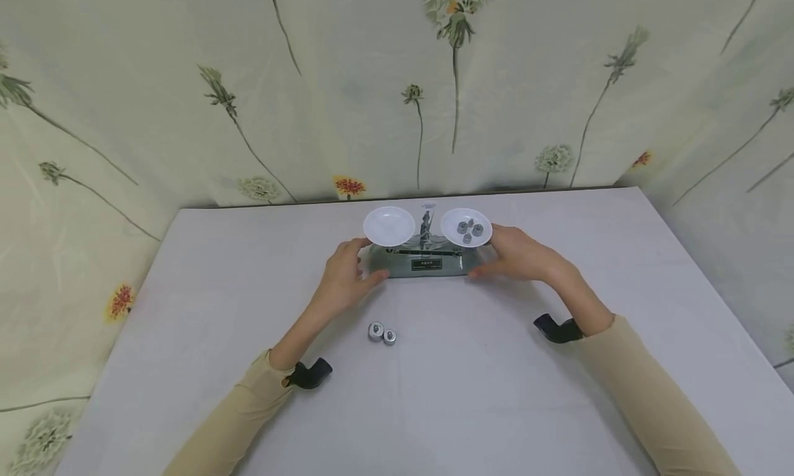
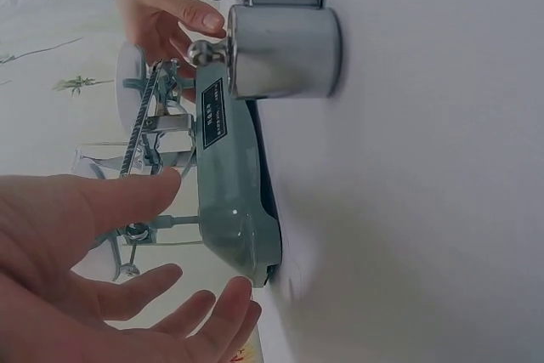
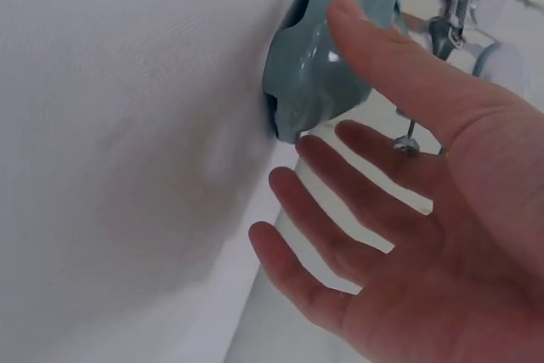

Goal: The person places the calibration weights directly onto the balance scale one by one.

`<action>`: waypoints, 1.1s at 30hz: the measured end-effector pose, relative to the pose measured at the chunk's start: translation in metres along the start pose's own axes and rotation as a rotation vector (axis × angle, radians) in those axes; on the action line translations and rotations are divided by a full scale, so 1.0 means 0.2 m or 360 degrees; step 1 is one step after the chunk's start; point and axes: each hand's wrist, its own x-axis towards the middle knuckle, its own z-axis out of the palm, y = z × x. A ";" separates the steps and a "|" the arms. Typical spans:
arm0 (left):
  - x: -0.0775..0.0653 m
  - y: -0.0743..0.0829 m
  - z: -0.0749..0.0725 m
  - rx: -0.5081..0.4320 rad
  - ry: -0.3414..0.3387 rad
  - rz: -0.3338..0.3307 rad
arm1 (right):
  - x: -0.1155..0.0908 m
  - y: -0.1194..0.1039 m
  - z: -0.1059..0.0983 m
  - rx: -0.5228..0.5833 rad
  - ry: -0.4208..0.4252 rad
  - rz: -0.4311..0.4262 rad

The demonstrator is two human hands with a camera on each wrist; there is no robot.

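Observation:
A green balance scale (image 1: 399,268) stands near the table's far edge. Its left white pan (image 1: 389,226) is bare, while its right white pan (image 1: 451,218) carries several small metal weights (image 1: 462,227). My left hand (image 1: 344,276) is at the base's left end, fingers loosely spread. Around the right end, my right hand (image 1: 524,255) has its thumb by the front of the base and its fingers apart in the right wrist view. Whether either hand touches the base is hard to tell. Two larger knobbed weights (image 2: 285,50) stand upright in front of the scale.
White cloth covers the table (image 1: 471,393). Behind it hangs a pale curtain (image 1: 347,104) printed with flowers. A black strap mount (image 1: 312,374) sits at my left wrist and another black mount (image 1: 558,329) at my right.

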 end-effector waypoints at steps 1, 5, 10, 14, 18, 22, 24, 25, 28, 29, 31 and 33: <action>0.00 0.00 0.00 0.0005 -0.0002 -0.0005 | 0.00 0.01 0.00 0.0010 0.0002 0.0001; -0.02 0.00 0.00 0.0052 -0.0010 -0.0003 | 0.02 0.04 0.02 0.0032 0.0025 0.0000; -0.03 -0.02 -0.02 0.0095 -0.0047 -0.0019 | 0.05 0.07 0.03 0.0074 0.0046 0.0021; -0.05 -0.04 -0.04 0.0107 -0.0110 -0.0025 | 0.06 0.09 0.04 0.0106 0.0033 0.0041; -0.06 -0.05 -0.06 0.0094 -0.0181 -0.0019 | 0.07 0.09 0.04 0.0100 0.0036 0.0044; -0.09 -0.05 -0.07 0.0096 -0.0224 0.0009 | 0.07 0.10 0.04 0.0091 0.0043 0.0042; -0.10 -0.04 -0.08 0.0117 -0.0246 0.0040 | 0.07 0.10 0.04 0.0089 0.0046 0.0045; -0.11 -0.03 -0.09 0.0132 -0.0263 0.0056 | 0.07 0.10 0.04 0.0088 0.0046 0.0049; -0.12 -0.02 -0.10 0.0179 -0.0334 0.0074 | 0.07 0.10 0.04 0.0091 0.0051 0.0069; -0.12 -0.01 -0.10 0.0199 -0.0367 0.0065 | 0.07 0.10 0.04 0.0091 0.0051 0.0073; -0.13 0.00 -0.10 0.0253 -0.0436 0.0051 | 0.07 0.10 0.04 0.0092 0.0053 0.0067; -0.14 0.01 -0.10 0.0299 -0.0506 0.0030 | 0.07 0.09 0.04 0.0087 0.0057 0.0062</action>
